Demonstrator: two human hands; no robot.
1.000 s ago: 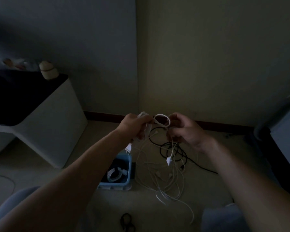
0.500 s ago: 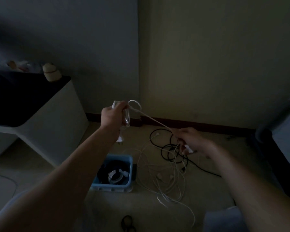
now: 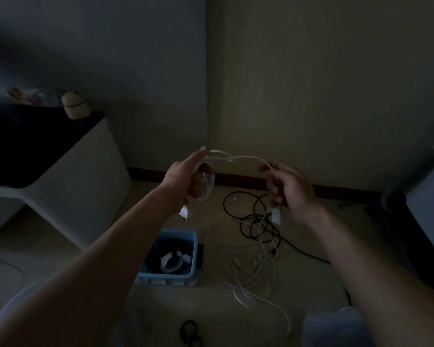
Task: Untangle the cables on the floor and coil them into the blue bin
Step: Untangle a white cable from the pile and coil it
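My left hand (image 3: pixel 186 176) holds a coil of white cable (image 3: pixel 207 181) above the floor, with its white plug (image 3: pixel 184 212) dangling below. The free length of that cable arcs right to my right hand (image 3: pixel 290 189), which pinches it; a white adapter block (image 3: pixel 276 216) hangs under that hand. The blue bin (image 3: pixel 169 256) stands on the floor below my left hand, holding a coiled white cable (image 3: pixel 172 262) and dark cable. A tangle of white cables (image 3: pixel 248 269) and a black cable (image 3: pixel 258 221) lies right of the bin.
A white cabinet with a dark top (image 3: pixel 60 156) stands at the left, a small rounded object (image 3: pixel 74 106) on it. Walls meet in a corner ahead, with a dark baseboard (image 3: pixel 336 190). A dark furniture piece (image 3: pixel 421 196) is at the right. A small black loop (image 3: pixel 189 331) lies near my knees.
My right hand rose from low near the black cable and came up level with the left. The taut white cable between the hands now arcs loosely. The left hand's coil has gained a loop.
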